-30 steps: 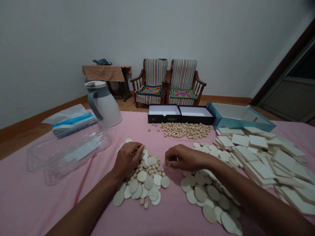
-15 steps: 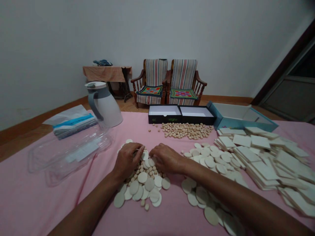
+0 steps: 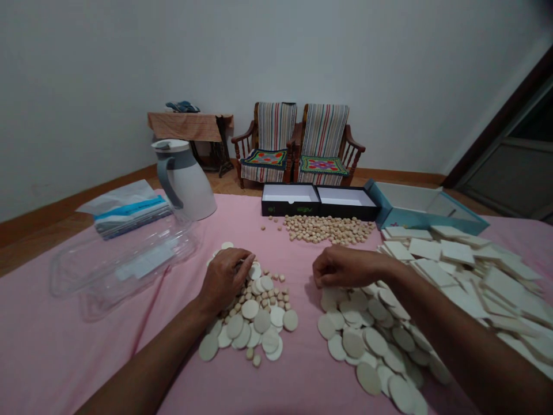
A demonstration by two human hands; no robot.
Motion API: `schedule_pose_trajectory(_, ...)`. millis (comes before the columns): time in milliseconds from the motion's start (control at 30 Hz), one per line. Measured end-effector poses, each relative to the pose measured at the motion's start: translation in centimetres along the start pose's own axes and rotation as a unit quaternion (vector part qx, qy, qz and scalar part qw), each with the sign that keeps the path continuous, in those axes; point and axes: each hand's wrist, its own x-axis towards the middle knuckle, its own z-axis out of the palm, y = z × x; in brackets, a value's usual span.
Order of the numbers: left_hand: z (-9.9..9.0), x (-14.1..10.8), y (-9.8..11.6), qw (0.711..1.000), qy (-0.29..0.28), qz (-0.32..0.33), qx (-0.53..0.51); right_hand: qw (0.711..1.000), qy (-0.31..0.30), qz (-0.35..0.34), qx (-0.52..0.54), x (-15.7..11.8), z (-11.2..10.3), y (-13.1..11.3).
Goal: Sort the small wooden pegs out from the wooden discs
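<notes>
On the pink cloth (image 3: 108,357), the left hand (image 3: 224,280) and right hand (image 3: 349,268) curl narrowly over wooden discs (image 3: 261,321).

Nothing can be read for certain. The black box (image 3: 276,208) has small green print (image 3: 302,210) on its front wall, perhaps a logo, and the clear plastic case (image 3: 86,276) carries a white label (image 3: 144,260), both too blurred to read.

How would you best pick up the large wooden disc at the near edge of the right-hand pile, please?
I'd pinch the wooden disc by its rim from the near side, facing the person. It looks thin and lies almost flat at the outer edge of the pile, and nothing seems to cover that rim. The right hand is at the pile's far side.
</notes>
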Motion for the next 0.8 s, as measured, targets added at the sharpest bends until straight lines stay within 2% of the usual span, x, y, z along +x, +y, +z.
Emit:
schedule_pose_trajectory(33,0.0,0.0,0.0,1.000,-0.002,0.000,0.000,1.000,-0.009,0.010,-0.010,-0.4,-0.3,0.3)
schedule_pose_trajectory(100,0.0,0.0,0.0,1.000,-0.002,-0.001,0.002,0.999,0.026,0.019,-0.020,-0.2,-0.2,0.6)
schedule_pose_trajectory(267,-0.1,0.0,-0.1,1.000,0.004,0.000,0.009,0.982,0.171,0.001,-0.077,4.0,3.7,-0.2)
schedule_pose_trajectory(367,-0.2,0.0,-0.1,1.000,0.010,0.007,0.011,0.974,0.176,0.037,-0.141,6.2,6.0,-1.1)
schedule_pose_trajectory(500,-0.2,0.1,-0.1,1.000,0.016,0.012,0.009,0.972,0.166,0.057,-0.159,7.4,7.5,-1.4)
schedule_pose_trajectory(667,0.0,0.1,-0.2,1.000,0.013,0.008,0.011,0.973,0.176,0.055,-0.139,7.7,7.6,0.1)
schedule_pose_trajectory(800,0.0,0.1,-0.2,1.000,0.010,0.012,0.012,0.966,0.205,0.094,-0.127,7.6,5.5,2.4)
